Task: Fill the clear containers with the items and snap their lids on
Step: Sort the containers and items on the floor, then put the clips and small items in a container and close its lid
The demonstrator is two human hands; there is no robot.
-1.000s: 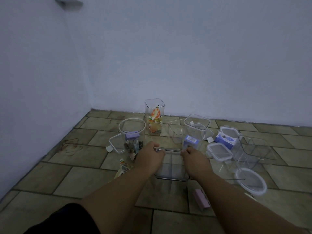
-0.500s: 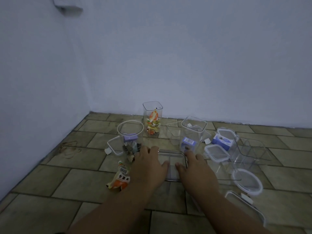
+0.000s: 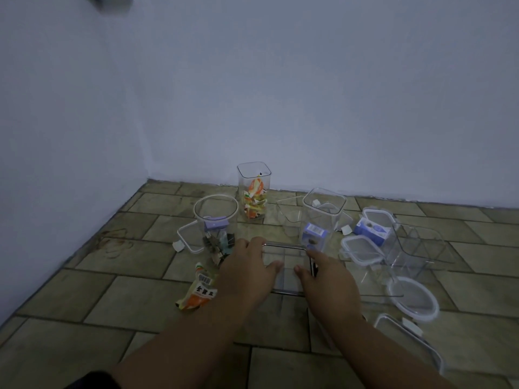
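Observation:
A clear square container with a lid (image 3: 286,249) stands on the floor in front of me. My left hand (image 3: 248,272) and my right hand (image 3: 327,279) lie flat on top of that lid, one on each side, fingers spread. Behind it stand a round clear jar (image 3: 215,220) with binder clips and a purple box, a tall square container (image 3: 254,189) with orange snack packets, and a square container (image 3: 323,217) with a small purple carton. An orange snack packet (image 3: 198,290) lies on the floor to the left.
Loose lids lie on the tiles: a square lid (image 3: 361,249), a round lid (image 3: 412,299), a lid (image 3: 410,343) at lower right and a lid (image 3: 186,237) at left. An empty clear container (image 3: 418,245) and a purple carton (image 3: 370,230) sit right. Walls close off the back and left.
Both hands moved from gripping the container's far edge to lying flat on its lid. The view shifted slightly, bringing the orange packet and the lower right lid into sight.

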